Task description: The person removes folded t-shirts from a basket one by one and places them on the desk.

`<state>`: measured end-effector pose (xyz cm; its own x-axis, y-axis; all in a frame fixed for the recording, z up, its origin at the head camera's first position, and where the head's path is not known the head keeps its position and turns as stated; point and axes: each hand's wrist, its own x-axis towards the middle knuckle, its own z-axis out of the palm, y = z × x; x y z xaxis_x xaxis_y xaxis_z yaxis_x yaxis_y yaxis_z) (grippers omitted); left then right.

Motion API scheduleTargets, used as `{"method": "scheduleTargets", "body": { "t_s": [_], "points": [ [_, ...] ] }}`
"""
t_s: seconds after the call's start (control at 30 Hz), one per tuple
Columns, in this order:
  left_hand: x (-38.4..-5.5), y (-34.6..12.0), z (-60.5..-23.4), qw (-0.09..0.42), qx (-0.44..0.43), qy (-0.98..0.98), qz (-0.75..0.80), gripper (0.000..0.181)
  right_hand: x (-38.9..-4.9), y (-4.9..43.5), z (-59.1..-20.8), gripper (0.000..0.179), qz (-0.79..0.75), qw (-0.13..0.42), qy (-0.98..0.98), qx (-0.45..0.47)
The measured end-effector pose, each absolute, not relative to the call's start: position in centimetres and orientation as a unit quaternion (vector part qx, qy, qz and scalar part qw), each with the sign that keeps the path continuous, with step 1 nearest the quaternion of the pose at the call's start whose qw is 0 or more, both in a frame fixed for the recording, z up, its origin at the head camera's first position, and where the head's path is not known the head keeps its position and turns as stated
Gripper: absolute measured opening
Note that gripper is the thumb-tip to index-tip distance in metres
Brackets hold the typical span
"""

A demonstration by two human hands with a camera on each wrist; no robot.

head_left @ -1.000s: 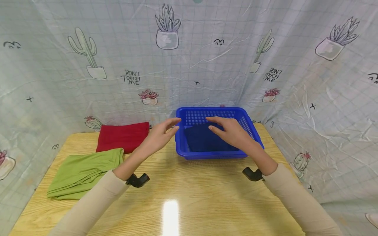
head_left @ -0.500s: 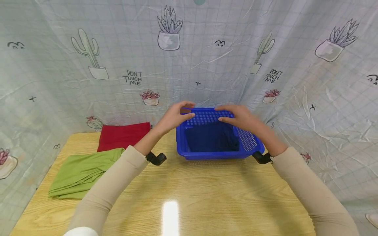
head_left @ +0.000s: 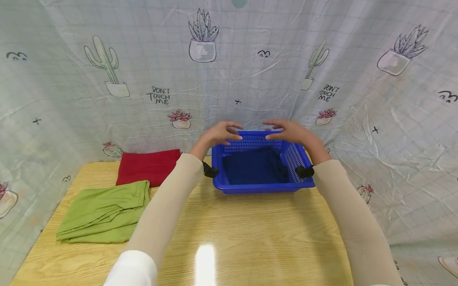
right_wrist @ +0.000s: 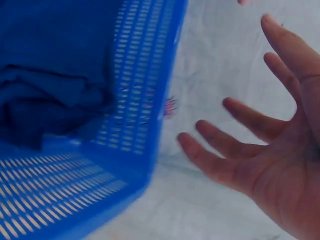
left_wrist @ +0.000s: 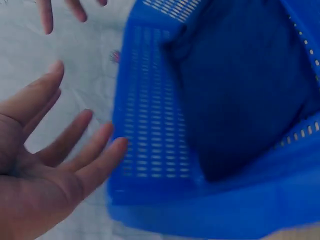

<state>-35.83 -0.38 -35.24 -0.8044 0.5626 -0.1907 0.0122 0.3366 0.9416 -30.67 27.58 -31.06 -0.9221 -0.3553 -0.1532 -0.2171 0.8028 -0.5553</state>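
Observation:
A blue plastic basket [head_left: 262,186] with slotted walls stands at the back of the table. Inside it lies a dark blue folded cloth [head_left: 250,167], with loose creases along its right end. My left hand [head_left: 221,133] hovers over the basket's back left part, fingers spread and holding nothing. Across from it, my right hand [head_left: 291,132] hovers over the back right part, also with nothing in it. Both wrist views show the palms and separated fingers [right_wrist: 215,160] apart from the cloth. In the left wrist view, the cloth [left_wrist: 245,90] fills much of the basket.
On the wooden table [head_left: 250,234], a red folded cloth [head_left: 146,169] lies at the back left. A green folded cloth [head_left: 103,212] lies in front of it. A cactus-print curtain [head_left: 236,71] hangs close behind the table and along its sides.
Both hands have moved up and away toward the basket's back, the left one also rightward. The right hand has come off the area over the cloth, uncovering its creased right end.

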Motion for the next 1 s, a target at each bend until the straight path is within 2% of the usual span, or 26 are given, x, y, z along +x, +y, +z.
{"method": "scheduleTargets", "body": {
  "t_s": [0.2,0.4,0.53,0.73,0.77,0.9,1.0],
  "points": [
    [-36.3,1.0,-36.9,0.365,0.107,0.791,0.48,0.065,-32.5,28.4,-34.7,0.077,-0.373,0.249,0.892,-0.053],
    [-36.0,1.9,-37.5,0.446,0.045,0.806,0.388,0.073,-32.7,28.2,-38.6,0.084,-0.399,0.306,0.864,0.036],
    [-35.0,2.7,-37.8,0.459,0.029,0.821,0.337,0.084,-32.2,27.8,-40.1,0.085,-0.421,0.322,0.845,0.075],
    [-34.0,4.3,-38.1,0.474,-0.03,0.807,0.351,0.092,-32.7,27.5,-41.0,0.087,-0.417,0.338,0.836,0.117],
    [-34.3,4.6,-38.7,0.469,-0.041,0.809,0.353,0.095,-32.9,27.6,-41.1,0.088,-0.42,0.344,0.831,0.12],
    [-40.2,5.3,-45.2,0.453,-0.082,0.787,0.41,0.107,-33.5,27.8,-41.5,0.092,-0.452,0.363,0.807,0.113],
    [-42.4,5.0,-48.0,0.431,-0.095,0.756,0.483,0.093,-33.5,28.0,-41.7,0.092,-0.466,0.365,0.801,0.092]
  ]
}}
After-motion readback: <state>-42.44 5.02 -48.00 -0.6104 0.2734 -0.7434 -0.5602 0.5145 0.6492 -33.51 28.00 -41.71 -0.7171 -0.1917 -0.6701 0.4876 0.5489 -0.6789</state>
